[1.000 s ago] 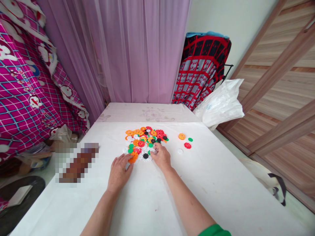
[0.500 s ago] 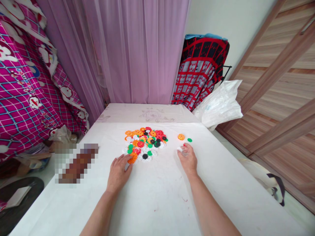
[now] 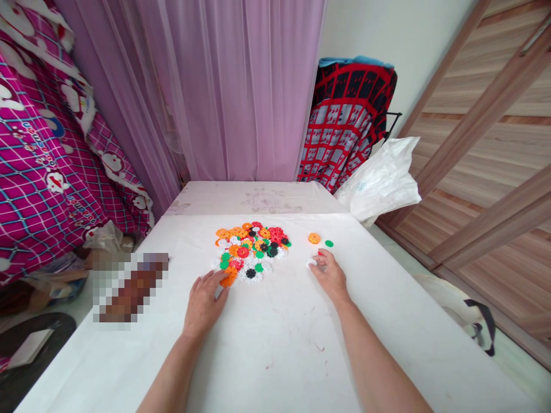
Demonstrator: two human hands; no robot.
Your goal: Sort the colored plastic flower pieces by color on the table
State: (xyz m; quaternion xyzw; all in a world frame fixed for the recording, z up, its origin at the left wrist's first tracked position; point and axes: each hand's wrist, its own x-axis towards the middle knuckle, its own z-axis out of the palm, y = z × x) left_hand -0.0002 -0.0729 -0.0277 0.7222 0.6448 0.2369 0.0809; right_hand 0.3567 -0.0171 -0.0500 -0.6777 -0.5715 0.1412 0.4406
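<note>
A pile of flat plastic snowflake discs (image 3: 252, 249) in orange, red, green, white and black lies on the white table (image 3: 275, 332). My left hand (image 3: 203, 304) lies flat, fingers stretched, its fingertips touching an orange disc (image 3: 227, 280) at the pile's near edge. My right hand (image 3: 329, 274) is off to the pile's right, fingers curled over a white disc (image 3: 310, 262) and partly covering a red one (image 3: 321, 252). Just beyond it lie an orange disc (image 3: 314, 237) and a small green disc (image 3: 329, 243).
A white plastic bag (image 3: 381, 180) sits at the table's far right corner. A red and black checked cloth (image 3: 348, 123) hangs behind it. Pink curtains and a magenta patterned blanket (image 3: 51, 149) stand left. A blurred-out brown object (image 3: 131, 287) lies on the table's left side.
My right hand left the pile and moved right to the separate discs, where its fingers now curl on the white one. My left hand has stayed at the pile's near edge.
</note>
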